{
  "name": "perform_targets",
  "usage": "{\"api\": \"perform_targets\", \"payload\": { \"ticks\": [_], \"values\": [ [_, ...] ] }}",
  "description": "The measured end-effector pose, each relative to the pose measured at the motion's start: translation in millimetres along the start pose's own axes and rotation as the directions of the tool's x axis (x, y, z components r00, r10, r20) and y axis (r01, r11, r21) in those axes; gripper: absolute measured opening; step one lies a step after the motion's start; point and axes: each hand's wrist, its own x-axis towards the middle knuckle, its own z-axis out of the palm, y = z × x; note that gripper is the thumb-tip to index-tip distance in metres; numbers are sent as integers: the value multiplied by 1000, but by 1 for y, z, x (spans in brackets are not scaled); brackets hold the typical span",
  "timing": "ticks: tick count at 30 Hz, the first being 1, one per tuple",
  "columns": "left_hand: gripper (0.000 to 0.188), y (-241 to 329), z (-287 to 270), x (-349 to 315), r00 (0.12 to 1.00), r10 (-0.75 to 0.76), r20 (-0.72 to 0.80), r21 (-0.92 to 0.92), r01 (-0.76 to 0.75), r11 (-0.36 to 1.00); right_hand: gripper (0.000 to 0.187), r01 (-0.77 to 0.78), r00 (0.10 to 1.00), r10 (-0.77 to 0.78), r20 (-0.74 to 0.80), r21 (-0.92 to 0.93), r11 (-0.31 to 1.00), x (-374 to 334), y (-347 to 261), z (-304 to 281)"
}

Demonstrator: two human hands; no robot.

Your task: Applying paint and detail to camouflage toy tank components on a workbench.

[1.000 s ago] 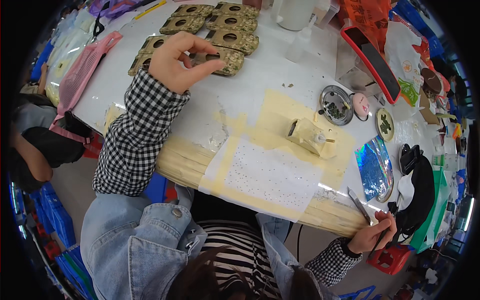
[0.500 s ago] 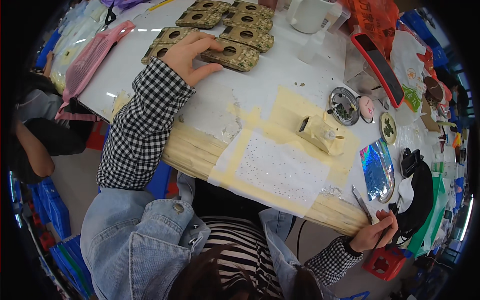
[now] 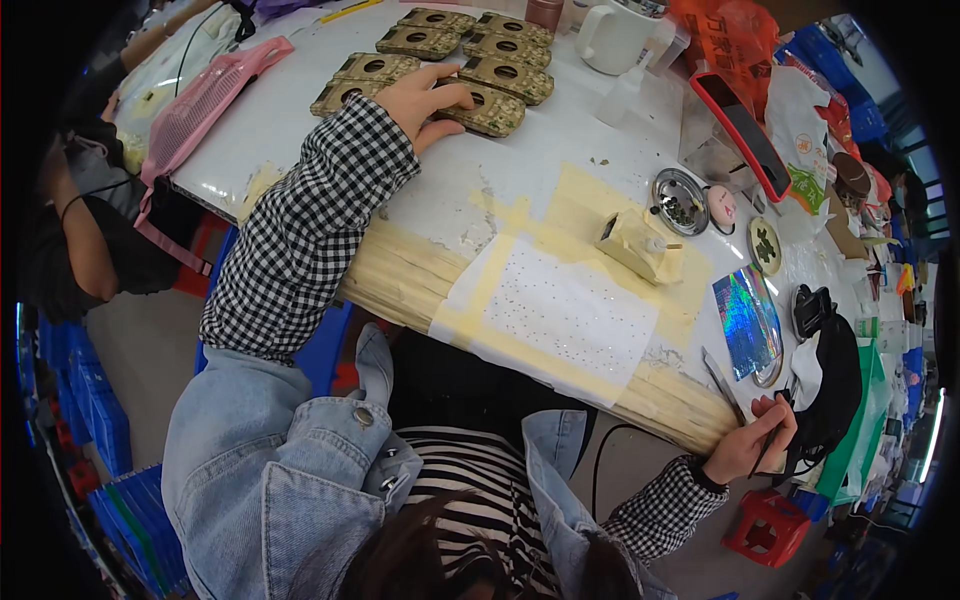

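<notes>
My left hand (image 3: 420, 108) reaches across the table, its thumb and fingers closed around the near left end of a camouflage toy tank hull (image 3: 492, 110). That part is flat, with a round hole in its top, partly covered by my fingers. Several like hulls (image 3: 505, 73) lie in rows beside and behind it. At the table's right front edge, my right hand (image 3: 748, 440) is closed on a thin dark stick-like tool (image 3: 768, 450), whose exact kind I cannot make out. Close to that hand, a slim metal tool (image 3: 720, 384) lies at the edge.
White paper with tiny specks (image 3: 560, 310) is taped down before me. Beyond it stand a tape-covered block (image 3: 636, 243), a round metal dish (image 3: 682, 200) and a shiny holographic sheet (image 3: 748, 322). A red-cased phone (image 3: 742, 137) leans right; a white mug (image 3: 615, 38) stands behind.
The whole view has shifted slightly, so the hulls appear farther right. My left hand stays on the same hull, and my right hand keeps its thin tool at the edge.
</notes>
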Motion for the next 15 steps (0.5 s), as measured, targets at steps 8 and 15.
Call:
{"api": "perform_targets", "payload": {
  "ticks": [8, 15],
  "values": [
    [50, 7, -4, -1, 999, -37, -4, -120, 36, 992, 19, 1, 1000, -1, -13, 21, 1000, 0, -2, -1],
    [70, 9, -5, -5, 986, -165, 31, -99, 167, 981, 20, 9, 1000, -9, 5, 23, 1000, 0, 0, -3]
  ]
}}
